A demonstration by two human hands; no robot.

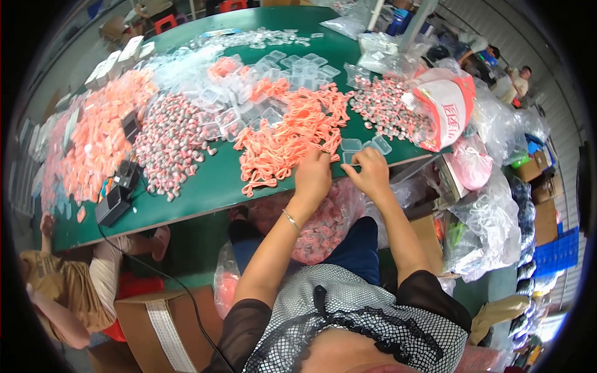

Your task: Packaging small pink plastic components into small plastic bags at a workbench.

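My left hand (pixel 313 176) is at the near right edge of a heap of orange looped cords (pixel 273 152). Its fingers are curled together against the cords, and the back of the hand hides what they hold. Close by, my right hand (pixel 371 176) has thumb and forefinger at the near edge of a small clear plastic box (pixel 351 145), pinching it near the table's front edge. Another clear lid or box (pixel 380 145) lies just beyond the right fingers. Past it spread many small pink-and-grey pieces (pixel 385 105), spilling from a red and white bag (pixel 444 109).
The green table (pixel 214 180) also bears clear boxes (pixel 305 69), more pink-and-grey pieces (pixel 168 137), orange packets (pixel 102 137) and a black device (pixel 114 206) with a trailing cable. A bag of pink pieces (pixel 317 230) sits below the edge. Another person (pixel 62 289) sits at left.
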